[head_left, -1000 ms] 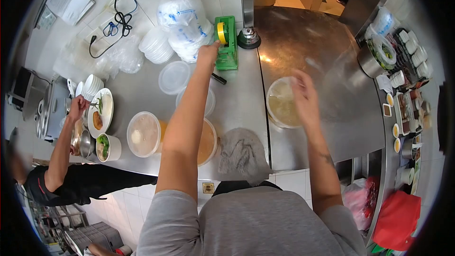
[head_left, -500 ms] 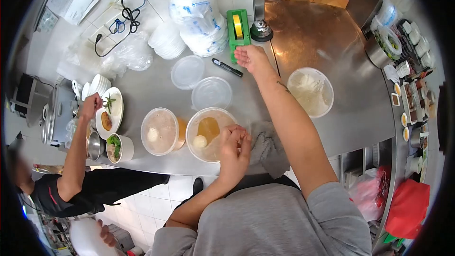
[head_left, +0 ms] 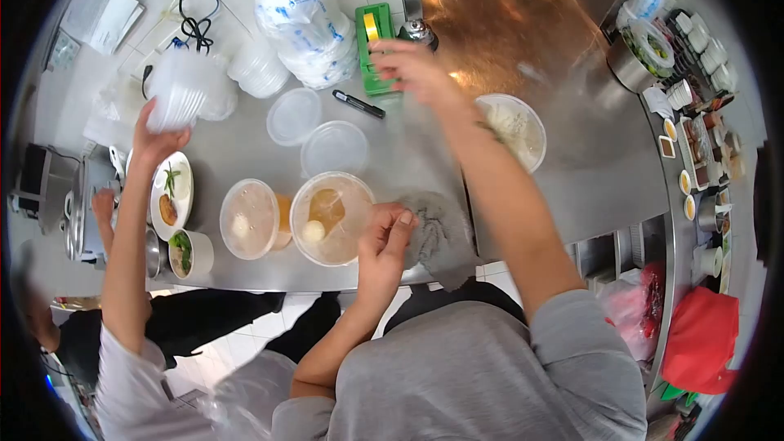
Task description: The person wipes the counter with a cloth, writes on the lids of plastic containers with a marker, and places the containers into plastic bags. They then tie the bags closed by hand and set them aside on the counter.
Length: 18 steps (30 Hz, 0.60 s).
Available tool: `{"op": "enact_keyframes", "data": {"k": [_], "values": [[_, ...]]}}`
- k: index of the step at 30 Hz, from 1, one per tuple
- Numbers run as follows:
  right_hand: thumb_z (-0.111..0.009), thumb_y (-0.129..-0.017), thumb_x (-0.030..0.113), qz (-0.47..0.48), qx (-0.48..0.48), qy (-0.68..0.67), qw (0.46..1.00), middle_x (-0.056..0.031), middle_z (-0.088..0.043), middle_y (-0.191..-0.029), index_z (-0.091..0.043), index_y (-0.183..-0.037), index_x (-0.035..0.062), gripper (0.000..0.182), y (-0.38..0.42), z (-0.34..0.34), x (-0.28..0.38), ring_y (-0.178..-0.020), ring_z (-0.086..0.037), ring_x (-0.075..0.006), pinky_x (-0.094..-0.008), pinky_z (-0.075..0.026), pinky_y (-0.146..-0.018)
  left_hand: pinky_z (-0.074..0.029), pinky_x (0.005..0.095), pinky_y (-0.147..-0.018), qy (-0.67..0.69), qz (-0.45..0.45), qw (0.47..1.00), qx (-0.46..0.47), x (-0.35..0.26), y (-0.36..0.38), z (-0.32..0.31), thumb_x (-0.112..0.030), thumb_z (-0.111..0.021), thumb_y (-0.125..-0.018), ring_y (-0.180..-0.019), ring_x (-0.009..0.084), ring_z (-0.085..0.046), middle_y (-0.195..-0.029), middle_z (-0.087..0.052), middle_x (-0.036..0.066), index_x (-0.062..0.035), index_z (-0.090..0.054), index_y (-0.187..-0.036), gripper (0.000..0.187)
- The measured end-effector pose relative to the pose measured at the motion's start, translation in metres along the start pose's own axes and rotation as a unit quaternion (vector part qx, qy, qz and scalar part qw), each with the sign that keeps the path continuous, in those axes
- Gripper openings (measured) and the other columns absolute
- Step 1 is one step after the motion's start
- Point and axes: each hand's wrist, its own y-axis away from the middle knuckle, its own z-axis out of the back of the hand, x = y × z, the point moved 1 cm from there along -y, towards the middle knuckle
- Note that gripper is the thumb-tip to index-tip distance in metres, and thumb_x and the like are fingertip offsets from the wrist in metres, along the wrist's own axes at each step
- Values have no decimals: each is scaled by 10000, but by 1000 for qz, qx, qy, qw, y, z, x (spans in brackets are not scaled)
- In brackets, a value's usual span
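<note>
My left hand [head_left: 384, 247] is closed, thumb against fingers, beside the round tub with a pale ball and yellow liquid [head_left: 333, 219]; anything it pinches is too small to tell. My right hand [head_left: 415, 75] reaches over the green tape dispenser [head_left: 374, 51], blurred, its fingers apart and nothing visible in them. A black marker [head_left: 359, 104] lies below the dispenser. Two clear lids [head_left: 335, 149] rest above the tubs. A second tub [head_left: 249, 219] stands at the left, and a tub with white contents [head_left: 514, 132] is partly behind my right forearm. A grey cloth [head_left: 437, 233] lies beside my left hand.
At the left, a co-worker's hand [head_left: 155, 140] holds stacked clear containers [head_left: 181, 90]. Another person stands beyond. A white plate of food [head_left: 184, 192] and a bowl with greens [head_left: 198, 255] sit near the counter's left edge. Bagged containers [head_left: 306, 24] stand at the back.
The view has shifted, and items appear further left. A co-worker's arm has come in at the left with the stacked containers. My right hand has lifted and blurred near the tape dispenser.
</note>
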Motion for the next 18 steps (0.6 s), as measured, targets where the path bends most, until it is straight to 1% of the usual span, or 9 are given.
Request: {"op": "enact_keyframes", "data": {"k": [1,3,5,7,10,11,14,16,18], "values": [[-680,-777,195,56,16,39,998,-26,-608,-830,-586,-1174,77,424,18,25,16,-732,-549,-116,-269,-448,-670,-374,222,-628,-5,1,1000,18,4,0,-8,-135,-533,-899,-726,74,-451,-863,-496,4,-21,-566,-831,137],[-637,-808,103,119,-11,27,993,-22,-602,-815,-554,-1223,75,424,41,79,31,-733,-543,-97,-230,-441,-655,-393,226,-655,-11,-2,999,53,19,-3,-30,-173,-516,-913,-754,65,-470,-812,-541,-8,-49,-574,-832,159],[-628,-809,51,120,-108,30,986,-30,-602,-806,-549,-1208,35,407,62,128,33,-716,-544,-94,-225,-445,-655,-384,222,-616,-37,28,996,70,35,-10,-55,-194,-552,-899,-692,62,-466,-746,-533,-11,-38,-574,-814,179],[-631,-813,50,93,-152,25,984,-38,-612,-822,-560,-1165,-2,363,62,172,9,-680,-547,-94,-232,-452,-608,-375,218,-586,-79,73,991,81,51,-18,-77,-207,-570,-892,-645,64,-456,-687,-513,-20,-32,-571,-799,198],[-608,-829,37,12,-104,-5,994,-65,-631,-889,-570,-1121,-27,301,32,229,-65,-713,-594,-126,-258,-504,-619,-364,258,-523,-150,51,985,71,97,-40,-87,-230,-609,-870,-564,96,-424,-592,-481,5,-4,-557,-780,249],[-603,-830,33,-20,-85,-34,996,-75,-634,-911,-572,-1119,-22,295,34,230,-70,-738,-606,-136,-265,-517,-637,-364,278,-507,-167,42,983,67,102,-46,-90,-237,-621,-862,-550,110,-419,-577,-480,25,6,-551,-778,267],[-589,-834,20,-112,-13,-101,988,-100,-638,-972,-571,-1128,-7,296,41,219,-78,-806,-632,-161,-279,-543,-701,-425,331,-530,-259,-4,964,68,96,-66,-102,-271,-622,-851,-562,199,-536,-595,-543,92,3,-561,-785,288],[-584,-833,10,-164,56,-119,978,-112,-635,-1006,-559,-1154,4,322,43,220,-72,-844,-637,-171,-279,-544,-753,-453,374,-558,-355,-92,930,36,102,-77,-107,-278,-616,-845,-622,271,-585,-633,-575,140,-1,-571,-800,284],[-595,-818,6,-171,61,-109,977,-113,-628,-1009,-539,-1183,28,370,46,219,-75,-853,-628,-162,-280,-539,-734,-469,411,-582,-446,-143,883,13,103,-80,-108,-279,-612,-839,-671,320,-611,-671,-597,169,-3,-574,-810,280]]}}
